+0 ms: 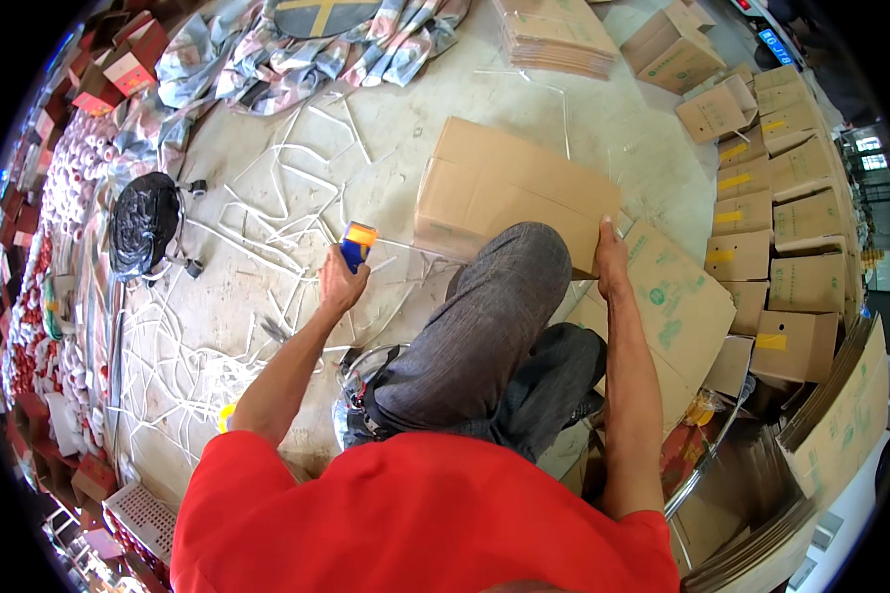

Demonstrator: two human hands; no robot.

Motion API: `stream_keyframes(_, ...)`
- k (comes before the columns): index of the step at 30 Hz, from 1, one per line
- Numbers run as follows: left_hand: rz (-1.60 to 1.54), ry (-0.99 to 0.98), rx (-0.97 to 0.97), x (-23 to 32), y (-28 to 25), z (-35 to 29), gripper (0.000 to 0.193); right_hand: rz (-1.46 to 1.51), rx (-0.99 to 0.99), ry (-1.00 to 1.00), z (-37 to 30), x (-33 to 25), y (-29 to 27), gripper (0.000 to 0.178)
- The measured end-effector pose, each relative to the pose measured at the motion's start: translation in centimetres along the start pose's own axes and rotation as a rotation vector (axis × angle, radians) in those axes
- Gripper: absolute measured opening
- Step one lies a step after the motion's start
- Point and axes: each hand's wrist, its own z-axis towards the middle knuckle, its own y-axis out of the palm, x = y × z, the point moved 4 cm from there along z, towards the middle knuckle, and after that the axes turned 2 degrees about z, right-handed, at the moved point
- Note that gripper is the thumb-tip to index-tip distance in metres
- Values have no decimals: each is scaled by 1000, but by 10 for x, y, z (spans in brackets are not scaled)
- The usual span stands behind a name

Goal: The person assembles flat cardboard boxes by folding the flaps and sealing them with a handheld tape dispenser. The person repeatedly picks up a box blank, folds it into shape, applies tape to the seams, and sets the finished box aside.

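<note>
My left hand (342, 282) is closed around a small blue and orange-yellow object that looks like a tape dispenser (357, 243), held above the floor to the left of my knee. In front of me a brown cardboard box (509, 183) lies against my raised knee, which covers part of its near side. At the box's right end my right hand (610, 259) grips the edge, thumb up; its other fingers are mostly hidden. Beneath and beside that hand lie flat cardboard sheets (667, 306) with green print.
White plastic straps (198, 371) litter the floor at left, near a black wheeled stool (146, 225). Stacked boxes with yellow tape (747, 212) line the right side. Flattened cartons (559, 40) are piled at the back. Crumpled checked cloth (307, 59) lies at the far left.
</note>
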Motion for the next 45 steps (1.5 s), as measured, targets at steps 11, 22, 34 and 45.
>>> stream_keyframes(11, -557, 753, -93, 250, -194, -5, 63, -263, -53, -124, -8, -34, 56, 64)
stream_keyframes(22, -233, 1091, -476, 366, -77, 52, 65, -233, -41, -96, -10, -29, 57, 65)
stream_keyframes(34, -171, 1095, -575, 389, -64, 40, 69, -300, 372, -587, 0, -55, 33, 50)
stream_keyframes(45, -201, 1098, -577, 389, -68, 40, 67, 114, -340, -411, -52, -110, 61, 44)
